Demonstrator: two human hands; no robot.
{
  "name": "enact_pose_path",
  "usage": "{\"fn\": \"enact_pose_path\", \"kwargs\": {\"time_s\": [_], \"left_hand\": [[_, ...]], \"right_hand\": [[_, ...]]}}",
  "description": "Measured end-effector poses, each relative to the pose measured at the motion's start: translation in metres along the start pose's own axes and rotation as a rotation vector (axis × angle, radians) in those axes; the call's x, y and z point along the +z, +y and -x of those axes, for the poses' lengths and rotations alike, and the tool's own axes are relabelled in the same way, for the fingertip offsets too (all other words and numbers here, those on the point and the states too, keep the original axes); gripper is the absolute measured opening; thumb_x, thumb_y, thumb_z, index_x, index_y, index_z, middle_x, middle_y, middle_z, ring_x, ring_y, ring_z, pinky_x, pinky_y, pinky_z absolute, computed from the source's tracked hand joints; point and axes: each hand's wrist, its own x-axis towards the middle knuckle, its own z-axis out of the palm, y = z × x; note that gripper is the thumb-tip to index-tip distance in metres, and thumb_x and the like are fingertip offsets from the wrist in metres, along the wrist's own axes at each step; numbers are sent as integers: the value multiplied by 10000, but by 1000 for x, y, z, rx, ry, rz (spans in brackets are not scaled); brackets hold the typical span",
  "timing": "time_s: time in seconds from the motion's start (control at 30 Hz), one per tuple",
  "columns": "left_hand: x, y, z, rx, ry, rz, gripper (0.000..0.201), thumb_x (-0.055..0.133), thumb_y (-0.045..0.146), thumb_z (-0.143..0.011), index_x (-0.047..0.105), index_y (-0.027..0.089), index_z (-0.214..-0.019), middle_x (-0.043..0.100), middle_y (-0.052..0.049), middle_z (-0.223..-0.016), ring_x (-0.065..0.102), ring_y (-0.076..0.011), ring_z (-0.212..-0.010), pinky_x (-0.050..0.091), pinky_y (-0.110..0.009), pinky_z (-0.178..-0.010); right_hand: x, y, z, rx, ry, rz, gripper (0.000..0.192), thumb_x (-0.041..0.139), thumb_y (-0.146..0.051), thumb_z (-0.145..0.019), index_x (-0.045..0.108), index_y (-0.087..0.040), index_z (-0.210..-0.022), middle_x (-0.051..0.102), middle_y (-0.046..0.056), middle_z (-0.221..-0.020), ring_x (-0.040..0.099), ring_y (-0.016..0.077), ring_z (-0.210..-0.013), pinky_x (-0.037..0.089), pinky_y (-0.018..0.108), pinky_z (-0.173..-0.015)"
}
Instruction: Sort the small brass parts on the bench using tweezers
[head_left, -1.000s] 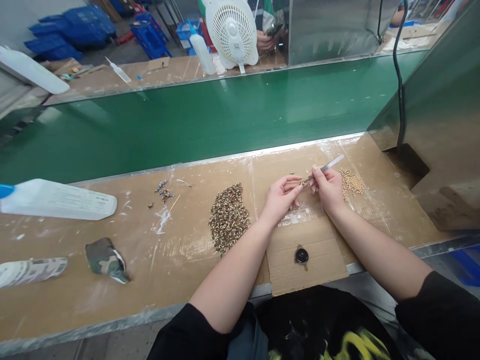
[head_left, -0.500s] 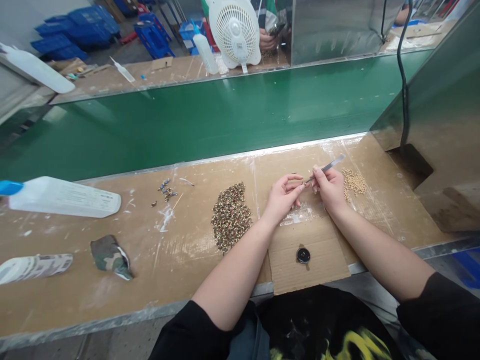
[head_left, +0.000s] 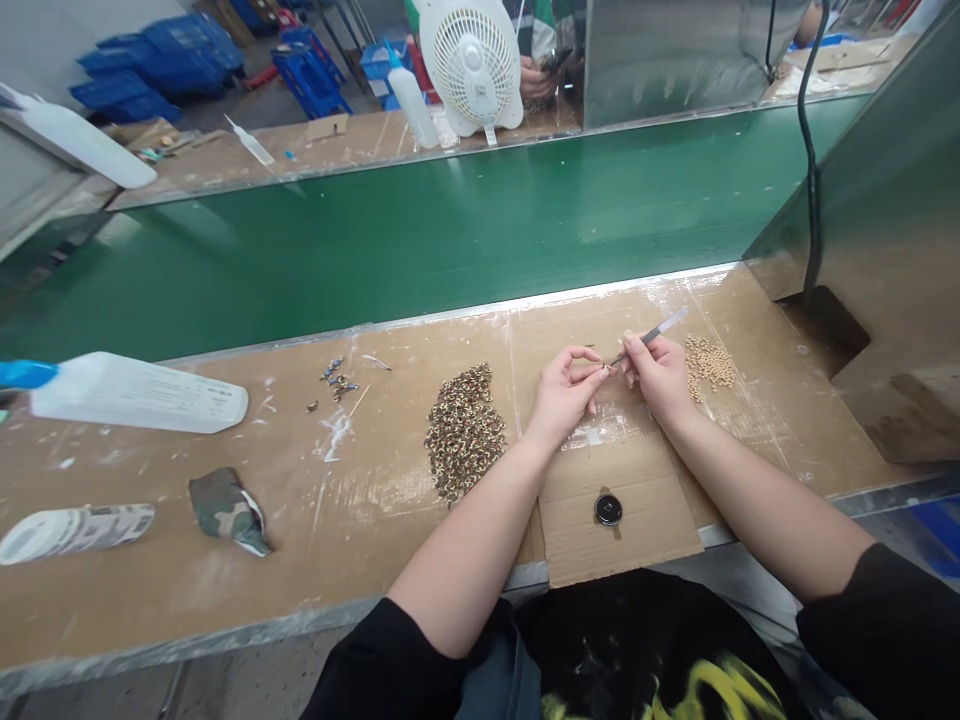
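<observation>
My left hand pinches a tiny part between thumb and forefinger, above the cardboard-covered bench. My right hand grips metal tweezers, whose tips meet the part at my left fingertips. A heap of small brown rings lies just left of my left hand. A smaller pile of pale beads sits right of my right hand. A black round disc lies on the cardboard near the front edge, below my hands.
A white squeeze bottle lies on its side at far left. A camouflage cloth scrap, a rolled sleeve and several loose parts are on the left. A green conveyor belt runs behind; a white fan and another person's hands beyond.
Hands stay together at the same spot; only the view shifted slightly.
</observation>
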Motion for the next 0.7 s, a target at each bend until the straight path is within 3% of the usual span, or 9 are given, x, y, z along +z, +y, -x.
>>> {"fn": "enact_pose_path", "kwargs": {"time_s": [0.47, 0.6, 0.7], "left_hand": [[-2, -3, -3, 38, -13, -29, 468, 864, 483, -795, 579, 215, -1050, 810, -36, -908, 500, -48, -400, 371, -197, -402], [-8, -5, 0, 125, 21, -273, 257, 775, 371, -911, 641, 226, -1076, 819, -66, -977, 753, -158, -739, 516, -238, -613], [-14, -3, 1, 213, 90, -588, 143, 719, 287, -955, 690, 261, -1093, 827, -42, -1016, 782, -201, -928, 543, -310, -809]], "right_hand": [[0, 2, -1, 68, 0, -56, 556, 793, -741, -806, 675, -203, -734, 598, -21, -536, 487, 94, -411, 374, 236, -405], [-3, 0, -3, 26, 149, -125, 498, 749, -690, -870, 670, -207, -783, 567, -37, -559, 457, 82, -418, 341, 233, -404], [-7, -1, -5, -25, 235, -162, 474, 733, -671, -884, 658, -213, -793, 522, -52, -547, 421, 82, -414, 309, 238, -397]]}}
